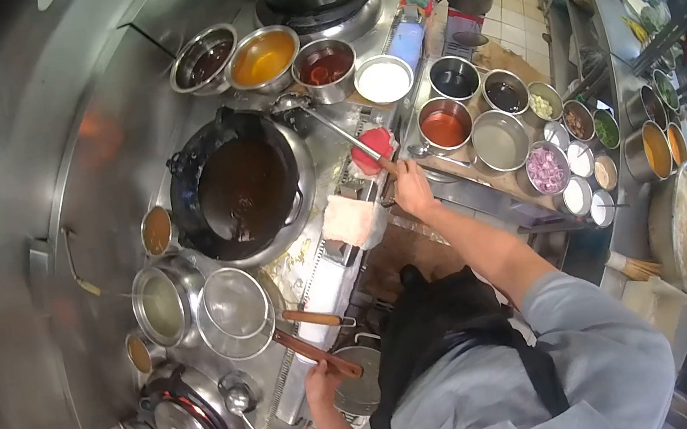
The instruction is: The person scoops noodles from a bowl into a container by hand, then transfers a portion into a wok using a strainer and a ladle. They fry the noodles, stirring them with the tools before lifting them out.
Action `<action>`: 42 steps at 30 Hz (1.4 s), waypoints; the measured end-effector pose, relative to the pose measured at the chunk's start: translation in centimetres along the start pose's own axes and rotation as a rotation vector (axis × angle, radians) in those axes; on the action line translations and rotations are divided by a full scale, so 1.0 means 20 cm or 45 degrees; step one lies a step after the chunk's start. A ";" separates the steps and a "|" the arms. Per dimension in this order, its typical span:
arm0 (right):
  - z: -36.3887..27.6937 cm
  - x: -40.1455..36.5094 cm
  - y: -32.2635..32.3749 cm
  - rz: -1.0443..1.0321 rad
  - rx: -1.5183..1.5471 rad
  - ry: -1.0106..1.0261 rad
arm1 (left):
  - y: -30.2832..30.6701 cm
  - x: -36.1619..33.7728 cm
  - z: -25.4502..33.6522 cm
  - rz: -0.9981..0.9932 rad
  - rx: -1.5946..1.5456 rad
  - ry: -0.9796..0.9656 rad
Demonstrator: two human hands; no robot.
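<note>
My right hand [414,189] is closed round the wooden end of a long metal ladle [338,131]. The ladle's bowl rests near the wok's far rim, beside the steel bowls. My left hand [324,385] is closed on the reddish wooden handle of a mesh strainer [241,335]; its fingers are partly hidden. A second strainer's lighter handle [317,316] lies just above that one, and the round meshes overlap by a steel pot [159,307]. Between my hands, further in, a black wok [184,183] on the range holds dark brown liquid [244,181].
Steel bowls of orange liquid [264,56] and red sauce [325,66] line the wok's far side. On the right counter stand several containers, one with chopped purple onion [546,168]. A folded cloth [349,221] and a red cloth [374,150] lie at the range edge.
</note>
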State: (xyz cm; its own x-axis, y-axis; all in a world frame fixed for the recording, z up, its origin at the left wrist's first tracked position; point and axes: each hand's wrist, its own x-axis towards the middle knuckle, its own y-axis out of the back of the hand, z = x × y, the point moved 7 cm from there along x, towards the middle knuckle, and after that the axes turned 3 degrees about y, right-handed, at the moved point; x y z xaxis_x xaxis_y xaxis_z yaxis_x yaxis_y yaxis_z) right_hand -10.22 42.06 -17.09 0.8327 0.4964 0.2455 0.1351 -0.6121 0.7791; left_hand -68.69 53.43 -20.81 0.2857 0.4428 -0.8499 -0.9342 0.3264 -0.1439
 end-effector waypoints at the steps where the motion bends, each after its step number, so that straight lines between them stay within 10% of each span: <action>1: 0.05 0.07 -0.03 -0.048 -0.036 -0.038 | 0.15 0.04 0.03 0.233 0.452 -0.102; 4: 0.11 0.21 -0.27 -0.613 0.020 0.008 | 0.29 0.10 0.24 0.683 1.270 -0.356; 5: 0.12 0.26 -0.28 -0.570 0.191 -0.386 | 0.14 -0.04 0.36 0.643 1.193 -0.384; 8: -0.13 0.40 -0.30 -0.971 0.439 -0.317 | -0.35 -0.32 0.65 0.389 0.941 -0.460; 10: -0.22 0.47 -0.34 -0.524 0.528 -0.207 | -0.60 -0.30 0.72 0.200 0.886 -0.499; 16: -0.18 -0.19 -0.23 -0.445 0.738 -0.125 | -1.28 -0.03 0.58 -0.356 1.283 -0.315; 20: -0.10 -0.79 0.79 -0.495 1.405 -0.695 | -1.70 0.11 0.36 -0.757 1.441 -0.213; 24: 0.32 -1.25 1.62 -0.172 1.178 -0.887 | -2.10 0.08 0.21 -1.028 1.669 -0.241; 25: 0.44 -1.35 1.85 0.160 0.918 -0.660 | -2.21 0.04 0.18 -1.099 1.725 -0.260; 32: 0.66 -2.19 3.25 0.805 -0.294 -1.274 | -2.82 -0.19 -0.06 -1.312 1.769 -0.392; 42: 1.00 -2.50 4.22 0.645 -0.863 -1.552 | -3.07 -0.47 -0.60 -1.494 1.940 -0.273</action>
State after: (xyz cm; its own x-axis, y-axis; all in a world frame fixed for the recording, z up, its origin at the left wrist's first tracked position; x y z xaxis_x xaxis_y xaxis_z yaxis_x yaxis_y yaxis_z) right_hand -29.73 -46.79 24.82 0.6865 -0.6961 0.2102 -0.2846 0.0088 0.9586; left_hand -16.57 19.25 -10.06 0.6622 -0.4630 -0.5891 0.6217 0.7784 0.0870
